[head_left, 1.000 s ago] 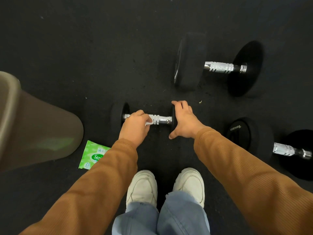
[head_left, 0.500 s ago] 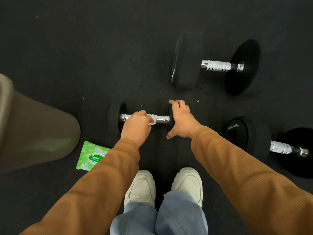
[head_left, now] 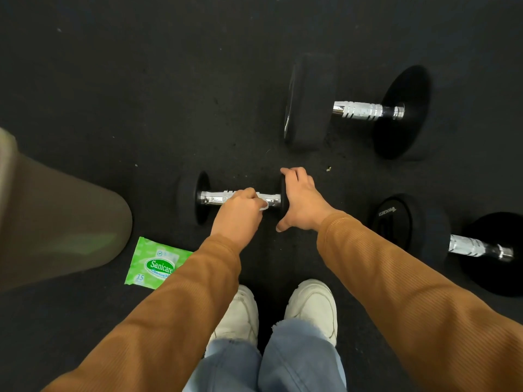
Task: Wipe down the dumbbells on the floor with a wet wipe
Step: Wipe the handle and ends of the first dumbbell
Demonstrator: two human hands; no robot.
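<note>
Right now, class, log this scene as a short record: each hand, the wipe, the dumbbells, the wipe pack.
left hand: presses white wipe on chrome handle of small dumbbell
right hand: braces that dumbbell's right end
other dumbbells: two, far and right, untouched
wipe pack: green, on floor, left of feet

The left hand (head_left: 239, 215) hides most of the wet wipe (head_left: 263, 200); the right hand (head_left: 301, 203) covers the small dumbbell (head_left: 215, 198)'s end beside it.
</note>
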